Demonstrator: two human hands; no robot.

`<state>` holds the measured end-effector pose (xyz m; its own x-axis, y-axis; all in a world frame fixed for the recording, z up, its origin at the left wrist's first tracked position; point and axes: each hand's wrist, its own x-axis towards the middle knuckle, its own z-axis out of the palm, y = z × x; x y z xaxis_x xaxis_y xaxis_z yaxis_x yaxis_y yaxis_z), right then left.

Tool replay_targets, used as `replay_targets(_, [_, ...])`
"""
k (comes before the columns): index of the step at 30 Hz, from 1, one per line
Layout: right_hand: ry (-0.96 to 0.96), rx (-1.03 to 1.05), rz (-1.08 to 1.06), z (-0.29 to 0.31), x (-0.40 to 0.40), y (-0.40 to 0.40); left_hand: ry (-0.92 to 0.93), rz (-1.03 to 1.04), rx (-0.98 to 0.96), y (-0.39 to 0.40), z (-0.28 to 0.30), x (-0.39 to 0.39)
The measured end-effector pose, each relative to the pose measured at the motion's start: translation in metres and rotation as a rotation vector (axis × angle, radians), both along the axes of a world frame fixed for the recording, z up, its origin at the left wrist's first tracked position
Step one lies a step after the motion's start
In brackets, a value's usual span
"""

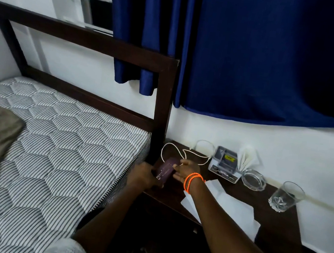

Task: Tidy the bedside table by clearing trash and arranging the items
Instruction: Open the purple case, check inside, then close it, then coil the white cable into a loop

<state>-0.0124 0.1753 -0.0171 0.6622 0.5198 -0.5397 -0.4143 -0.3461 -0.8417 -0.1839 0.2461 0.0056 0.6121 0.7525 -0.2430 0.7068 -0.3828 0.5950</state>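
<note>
1. Watching the head camera feed, I saw the left hand (pixel 144 175) curled round the near end of a flat maroon pouch with white lettering (pixel 166 170), holding it over the left end of the dark wooden bedside table (pixel 277 232).
2. The right hand (pixel 186 171), with orange bead bracelets (pixel 191 181) on its wrist, had its fingers laid against the far side of the same pouch; I could not tell whether they pinched it or only touched it.
3. A thin white cable (pixel 179 150) lay in loops on the table just behind both hands, running toward a small grey and white compartment box (pixel 224 163).
4. A folded white tissue (pixel 247 157) stood upright beside that box, against the wall.
5. A clear round glass ashtray (pixel 253 179) sat just in front of the tissue, and a clear drinking glass (pixel 285 196) stood apart from it toward the right end.
6. Sheets of white paper (pixel 234 208) lay flat across the middle of the table, partly under my right forearm.
7. The bed's striped quilted mattress (pixel 56 143) and dark headboard frame (pixel 162 104) stood to the left of the table.
</note>
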Motion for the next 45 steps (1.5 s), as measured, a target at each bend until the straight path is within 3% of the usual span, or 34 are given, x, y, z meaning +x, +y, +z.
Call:
replay_targets(9, [0.014,-0.048,0.036,-0.055,0.005,0.011,0.098,0.085,0.005,-0.001,-0.037,0.013])
replay_targets(19, [-0.056,-0.094,0.016,-0.066,0.01,0.016,0.125,0.113,0.042,0.0,-0.049,0.016])
replay_targets(21, [-0.149,-0.124,-0.024,-0.064,0.016,0.013,0.127,0.105,0.042,0.0,-0.05,0.015])
replay_targets(24, [-0.487,-0.244,-0.003,-0.051,0.026,0.008,0.106,0.108,0.058,0.0,-0.05,0.016])
replay_targets(27, [-0.877,-0.295,0.12,-0.032,0.032,-0.001,0.027,0.156,0.109,-0.003,-0.044,0.021])
replay_targets(31, [-1.166,-0.359,0.342,-0.019,0.043,0.0,-0.12,0.133,0.222,0.0,-0.035,0.039])
replay_targets(39, [-1.247,-0.386,0.687,-0.013,0.068,0.021,-0.1,-0.05,0.269,0.004,-0.022,0.115])
replay_targets(45, [-1.243,-0.377,0.699,-0.026,0.089,0.025,-0.035,-0.052,0.28,0.01,-0.022,0.139])
